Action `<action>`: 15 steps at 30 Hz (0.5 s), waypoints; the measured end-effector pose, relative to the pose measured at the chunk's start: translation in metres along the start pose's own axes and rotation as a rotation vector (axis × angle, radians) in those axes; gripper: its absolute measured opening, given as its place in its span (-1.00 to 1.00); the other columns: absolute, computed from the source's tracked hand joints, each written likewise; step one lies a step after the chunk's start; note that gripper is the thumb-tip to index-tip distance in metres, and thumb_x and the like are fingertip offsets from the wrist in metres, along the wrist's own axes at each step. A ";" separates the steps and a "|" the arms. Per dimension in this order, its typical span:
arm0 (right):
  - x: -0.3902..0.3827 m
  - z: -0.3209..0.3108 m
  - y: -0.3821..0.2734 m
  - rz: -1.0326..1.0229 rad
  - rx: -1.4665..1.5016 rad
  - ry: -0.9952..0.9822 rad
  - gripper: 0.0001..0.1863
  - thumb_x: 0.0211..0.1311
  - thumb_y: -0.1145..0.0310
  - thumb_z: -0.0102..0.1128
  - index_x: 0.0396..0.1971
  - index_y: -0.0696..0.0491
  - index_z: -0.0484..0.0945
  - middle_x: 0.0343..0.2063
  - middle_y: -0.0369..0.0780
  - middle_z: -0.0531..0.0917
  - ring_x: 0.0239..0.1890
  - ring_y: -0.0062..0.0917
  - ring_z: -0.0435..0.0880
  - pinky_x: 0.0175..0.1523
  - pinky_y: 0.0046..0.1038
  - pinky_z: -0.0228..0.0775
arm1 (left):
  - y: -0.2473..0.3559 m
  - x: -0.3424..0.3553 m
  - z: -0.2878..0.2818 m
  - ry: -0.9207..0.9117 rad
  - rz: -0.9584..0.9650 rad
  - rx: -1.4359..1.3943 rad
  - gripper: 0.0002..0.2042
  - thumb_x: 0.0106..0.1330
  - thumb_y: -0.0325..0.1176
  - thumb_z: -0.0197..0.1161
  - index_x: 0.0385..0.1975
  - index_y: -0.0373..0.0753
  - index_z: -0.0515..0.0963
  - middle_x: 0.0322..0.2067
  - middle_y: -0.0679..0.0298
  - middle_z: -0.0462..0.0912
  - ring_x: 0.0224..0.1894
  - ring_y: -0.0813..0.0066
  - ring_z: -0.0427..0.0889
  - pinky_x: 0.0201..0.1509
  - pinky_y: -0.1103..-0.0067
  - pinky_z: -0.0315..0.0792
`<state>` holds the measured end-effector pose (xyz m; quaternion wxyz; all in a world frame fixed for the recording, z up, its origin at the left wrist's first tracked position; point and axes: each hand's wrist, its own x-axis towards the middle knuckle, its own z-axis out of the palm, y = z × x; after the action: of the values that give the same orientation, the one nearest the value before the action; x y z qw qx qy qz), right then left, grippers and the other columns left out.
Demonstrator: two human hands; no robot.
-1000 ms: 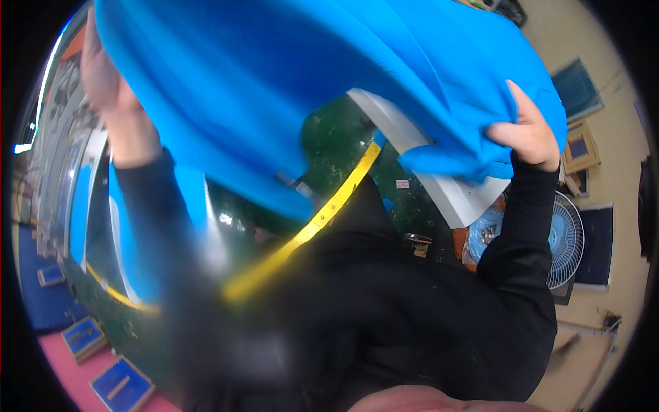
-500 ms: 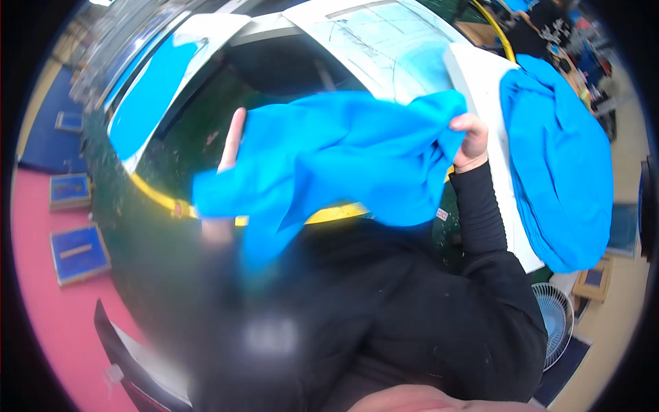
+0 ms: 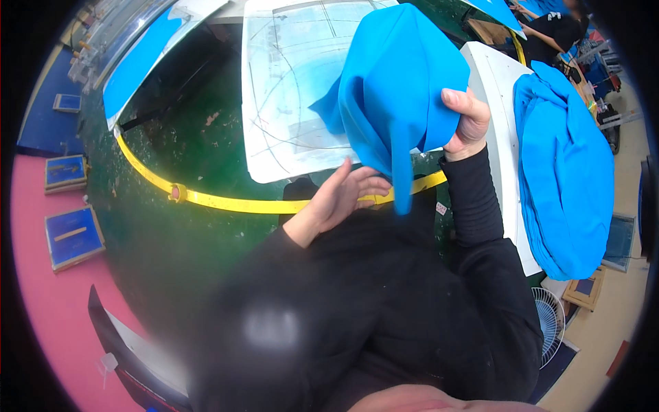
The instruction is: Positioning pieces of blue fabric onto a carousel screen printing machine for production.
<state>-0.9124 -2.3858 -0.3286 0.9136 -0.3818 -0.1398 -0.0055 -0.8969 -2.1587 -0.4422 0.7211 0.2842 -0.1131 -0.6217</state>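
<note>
A piece of bright blue cloth [image 3: 401, 89] hangs bunched and folded from my right hand [image 3: 468, 122], whose thumb lies over its right edge. One narrow strip of the cloth dangles lowest. My left hand [image 3: 338, 196] is just left of that strip, fingers spread and palm turned up, holding nothing. Its fingertips come close to the cloth; I cannot tell if they touch. Behind the cloth lies a white board [image 3: 271, 147] with drawn lines and a pale blue stain.
At right, a heap of blue cloth [image 3: 566, 178] rests on a white stand [image 3: 504, 185]. A yellow curved rail [image 3: 240, 204] passes in front of me. Another board bearing blue cloth [image 3: 141, 58] is at far left. A fan [image 3: 548, 326] stands lower right; a person [image 3: 559, 31] works beyond.
The cloth, earlier stretched between both hands, now hangs bunched from my right hand. My left hand has let go and moved right. The white board appears farther left and nearer.
</note>
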 end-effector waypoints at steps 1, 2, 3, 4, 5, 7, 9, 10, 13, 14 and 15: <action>0.001 0.003 0.000 -0.016 0.036 0.018 -0.37 0.07 0.50 0.16 0.17 0.30 0.19 0.02 0.09 0.48 0.05 -0.12 0.53 0.10 -0.08 0.43 | -0.001 0.007 0.002 0.110 0.021 0.079 -0.23 0.25 0.35 -0.16 0.20 -0.23 0.26 0.09 0.18 0.42 0.20 0.35 0.33 0.21 0.34 0.18; 0.001 0.006 -0.001 -0.034 0.072 0.034 -0.38 0.08 0.51 0.15 0.17 0.30 0.19 0.02 0.09 0.48 0.03 -0.11 0.54 0.09 -0.08 0.45 | -0.001 0.011 0.003 0.222 0.042 0.160 -0.28 0.30 0.28 -0.14 0.22 -0.23 0.24 0.11 0.17 0.40 0.22 0.36 0.31 0.22 0.33 0.18; 0.000 0.014 -0.003 -0.041 -0.077 0.148 -0.34 0.10 0.41 0.21 0.19 0.26 0.18 0.01 0.05 0.47 0.02 -0.15 0.55 0.08 -0.10 0.46 | 0.002 0.006 0.005 0.311 0.036 0.084 -0.38 0.36 0.12 -0.03 0.22 -0.24 0.20 0.11 0.19 0.39 0.20 0.36 0.33 0.25 0.33 0.19; -0.001 0.015 -0.004 -0.037 -0.070 0.149 -0.34 0.10 0.41 0.21 0.19 0.26 0.18 0.01 0.05 0.47 0.02 -0.15 0.55 0.08 -0.10 0.46 | 0.004 0.003 0.007 0.319 0.034 0.082 -0.38 0.36 0.12 -0.03 0.22 -0.24 0.20 0.11 0.19 0.39 0.20 0.36 0.33 0.25 0.33 0.19; -0.004 0.014 -0.007 -0.051 -0.025 0.201 -0.36 0.13 0.40 0.18 0.19 0.26 0.18 0.02 0.06 0.47 0.01 -0.14 0.55 0.08 -0.10 0.46 | 0.007 0.001 0.009 0.372 0.168 0.075 -0.47 0.36 0.02 0.02 0.17 -0.23 0.26 0.07 0.24 0.43 0.14 0.43 0.38 0.19 0.44 0.25; -0.014 0.001 -0.011 -0.052 0.109 0.187 -0.48 0.24 0.36 0.07 0.15 0.26 0.24 0.02 0.03 0.50 0.01 -0.19 0.56 0.09 -0.17 0.46 | 0.016 0.001 0.001 0.350 0.420 -0.065 -0.59 0.35 -0.16 0.11 0.11 -0.24 0.34 0.02 0.25 0.48 0.07 0.45 0.45 0.18 0.45 0.30; -0.028 -0.010 -0.018 0.008 0.074 0.311 -0.50 0.27 0.32 0.05 0.14 0.26 0.28 0.01 0.01 0.51 0.00 -0.22 0.57 0.10 -0.21 0.46 | 0.038 -0.010 -0.001 0.502 0.514 -0.123 -0.63 0.38 -0.13 0.05 0.04 -0.25 0.39 -0.03 0.21 0.53 0.03 0.42 0.49 0.17 0.45 0.31; -0.034 -0.014 -0.019 0.073 0.041 0.427 -0.51 0.29 0.28 0.04 0.12 0.26 0.31 0.00 -0.01 0.53 -0.01 -0.26 0.58 0.11 -0.26 0.45 | 0.050 -0.024 -0.017 0.572 0.599 0.110 -0.63 0.39 -0.08 0.04 -0.03 -0.26 0.45 -0.11 0.22 0.57 -0.06 0.46 0.54 0.09 0.49 0.37; -0.056 -0.041 -0.021 0.121 -0.134 0.693 -0.56 0.34 0.20 0.00 0.06 0.22 0.39 -0.02 -0.05 0.56 -0.04 -0.32 0.60 0.11 -0.31 0.44 | 0.105 -0.073 -0.018 0.925 0.826 1.046 -0.52 0.43 -0.05 0.00 -0.73 -0.20 0.37 -0.72 0.52 0.29 -0.62 0.76 0.17 -0.57 0.66 0.05; -0.063 -0.050 -0.025 0.154 -0.156 0.797 -0.58 0.35 0.19 -0.02 0.04 0.20 0.42 -0.03 -0.05 0.57 -0.05 -0.33 0.60 0.11 -0.30 0.43 | 0.121 -0.082 -0.009 0.964 0.923 1.187 -0.54 0.43 -0.07 0.00 -0.63 -0.28 0.49 -0.71 0.51 0.32 -0.61 0.78 0.19 -0.58 0.68 0.06; -0.071 -0.056 -0.031 0.138 -0.121 0.725 -0.59 0.36 0.19 -0.05 0.03 0.18 0.40 -0.04 -0.04 0.57 -0.03 -0.34 0.59 0.13 -0.30 0.40 | 0.135 -0.090 0.002 1.032 0.876 1.245 -0.55 0.45 -0.09 -0.02 -0.49 -0.35 0.58 -0.67 0.47 0.42 -0.59 0.78 0.28 -0.55 0.70 0.14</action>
<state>-0.9705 -2.4542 -0.3629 0.8779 -0.4168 0.2193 -0.0868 -0.8039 -2.0636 -0.3488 0.5702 0.7950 -0.1892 0.0838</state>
